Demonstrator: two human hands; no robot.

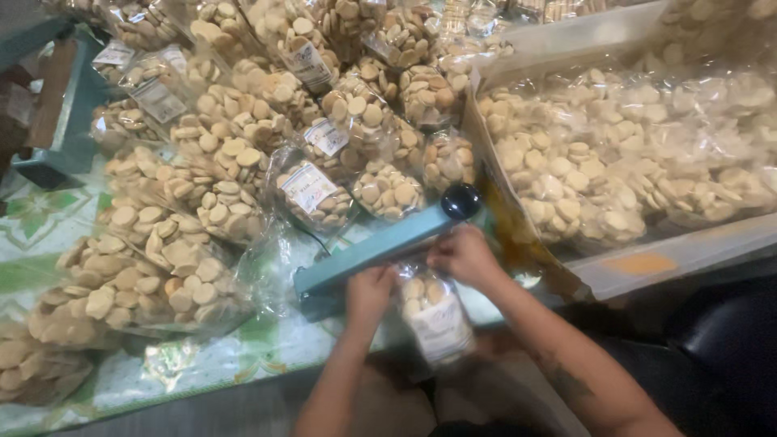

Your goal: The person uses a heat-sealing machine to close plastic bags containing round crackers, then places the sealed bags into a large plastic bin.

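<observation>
Clear plastic, a bag of round biscuits (435, 311), is being gripped at its neck by the left hand (369, 293) and right hand (464, 255), both closed on it, under the teal heat sealer's arm (380, 245) near the table's front edge. Sealing is judged underway; next, the arm needs pressing down. Beyond, finished bags (218, 162) are being heaped.

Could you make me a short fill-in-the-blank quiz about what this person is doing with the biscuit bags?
1. Both hands, left hand and right hand, hold a clear bag filled with round ____.
2. The top of the bag lies under the long arm of the sealer, whose colour is ____.
3. The knob at the end of the arm is ____ in colour.
4. The pile of filled bags lies on the person's ____ side.

Missing words: biscuits; teal; black; left
</observation>
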